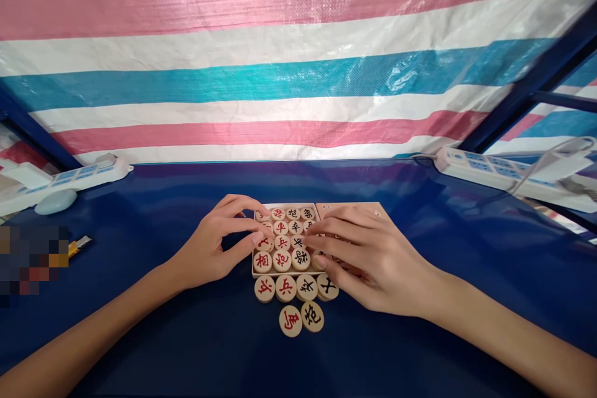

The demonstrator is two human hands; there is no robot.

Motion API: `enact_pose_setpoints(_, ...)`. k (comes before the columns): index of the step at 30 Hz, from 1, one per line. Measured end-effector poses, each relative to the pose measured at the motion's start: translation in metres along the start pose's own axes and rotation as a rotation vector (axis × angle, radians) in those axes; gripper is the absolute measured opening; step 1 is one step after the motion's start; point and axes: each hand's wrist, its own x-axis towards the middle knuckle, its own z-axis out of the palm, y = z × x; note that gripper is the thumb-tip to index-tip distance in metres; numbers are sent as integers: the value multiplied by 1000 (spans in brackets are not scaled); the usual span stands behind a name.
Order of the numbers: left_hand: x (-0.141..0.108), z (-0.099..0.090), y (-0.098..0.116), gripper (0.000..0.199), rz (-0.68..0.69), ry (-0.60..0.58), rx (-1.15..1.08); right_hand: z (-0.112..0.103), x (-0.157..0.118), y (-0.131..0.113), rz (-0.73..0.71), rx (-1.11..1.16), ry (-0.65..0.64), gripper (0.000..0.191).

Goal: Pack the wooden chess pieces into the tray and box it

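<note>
Round wooden Chinese chess pieces [282, 260] with red and black characters stand in rows inside a shallow white box [275, 274]. My left hand [219, 239] reaches over the box's left edge. Its fingers are apart, and the fingertips and thumb rest on the leftmost pieces. Over the right part of the box lies my right hand [373, 255], fingers spread, hiding the pieces below it. In front of the box is a row of loose pieces [286, 288]. Closer still lie a red-marked piece [290, 321] and a black-marked piece [312, 316], side by side.
A tan box part [373, 207] shows behind my right hand. White power strips stand at the left [65, 183] and right [494, 169] of the blue table [196, 348]. A computer mouse [56, 201] and a yellow cutter [79, 245] lie left. Behind hangs a striped tarp [261, 87].
</note>
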Motion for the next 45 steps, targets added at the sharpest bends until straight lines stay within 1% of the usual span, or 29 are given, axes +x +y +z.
enact_pose_setpoints(3, -1, 0, -1, 27, 25, 15, 18, 1, 0, 1, -2, -5, -19, 26)
enact_pose_setpoints(5, 0, -1, 0, 28, 59, 58, 45, 0, 0, 1, -7, 3, -2, 23)
enact_pose_setpoints(7, -1, -2, 5, 27, 115, 125, 74, -1, 0, -2, -25, 16, 41, 20)
enact_pose_setpoints(10, -4, -2, 16, 23, 210, 238, 103, -2, -1, -12, -109, 25, 85, 13)
enact_pose_setpoints(12, -9, 1, 22, 22, 284, 267, 93, 0, -3, -18, -205, -22, 74, 9)
enact_pose_setpoints(14, -14, 6, 25, 22, 363, 233, 107, 2, -5, -22, -281, -91, 50, 8)
enact_pose_setpoints(15, -16, 8, 25, 21, 396, 202, 134, 3, -6, -22, -297, -118, 42, 8)
enact_pose_setpoints(17, -19, 11, 23, 19, 443, 150, 210, 2, -7, -20, -282, -145, 35, 10)
enact_pose_setpoints(19, -20, 13, 19, 18, 472, 137, 274, 0, -8, -16, -247, -159, 41, 12)
enact_pose_setpoints(22, -20, 12, 14, 24, 485, 143, 329, -3, -9, -13, -229, -168, 46, 19)
enact_pose_setpoints(26, -21, 12, 13, 38, 510, 141, 390, -2, -12, -11, -266, -241, 35, 27)
enact_pose_setpoints(30, -21, 13, 14, 44, 541, 138, 475, -2, -14, -8, -281, -304, 60, 30)
enact_pose_setpoints(34, -22, 12, 16, 42, 575, 146, 518, -3, -12, -10, -280, -322, 26, 34)
enact_pose_setpoints(38, -23, 12, 17, 42, 584, 164, 535, -1, -11, -14, -241, -341, 1, 36)
enact_pose_setpoints(45, -23, 14, 18, 35, 584, 190, 513, 3, -13, -13, -216, -289, 1, 36)
